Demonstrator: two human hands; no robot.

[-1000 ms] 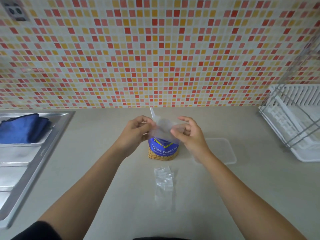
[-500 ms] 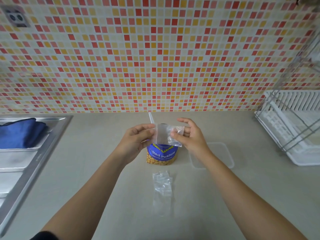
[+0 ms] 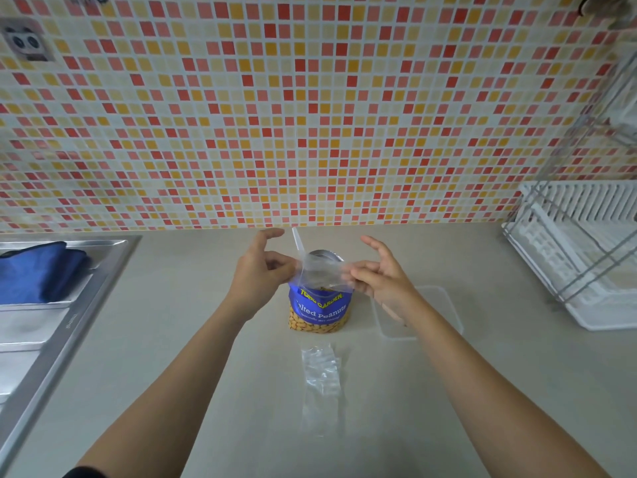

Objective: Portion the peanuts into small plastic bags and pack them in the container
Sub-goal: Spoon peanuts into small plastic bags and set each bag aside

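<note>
A blue packet of salted peanuts [image 3: 319, 312] stands upright on the counter, its top open with a white spoon handle [image 3: 296, 239] sticking out. In front of its mouth I hold a small clear plastic bag [image 3: 322, 274] stretched between both hands. My left hand [image 3: 260, 267] pinches the bag's left edge, with the other fingers spread. My right hand [image 3: 377, 276] pinches the right edge. A clear, shallow plastic container [image 3: 436, 310] lies on the counter to the right, partly behind my right wrist. More clear small bags [image 3: 320, 377] lie flat in front of the packet.
A steel sink drainboard [image 3: 51, 326] with a blue cloth [image 3: 38, 270] is at the left. A white dish rack [image 3: 582, 253] stands at the right. The tiled wall [image 3: 310, 115] runs behind the beige counter [image 3: 172, 339].
The small bag has been pulled wider between my hands, and my fingers have spread apart. The view has tilted up a little.
</note>
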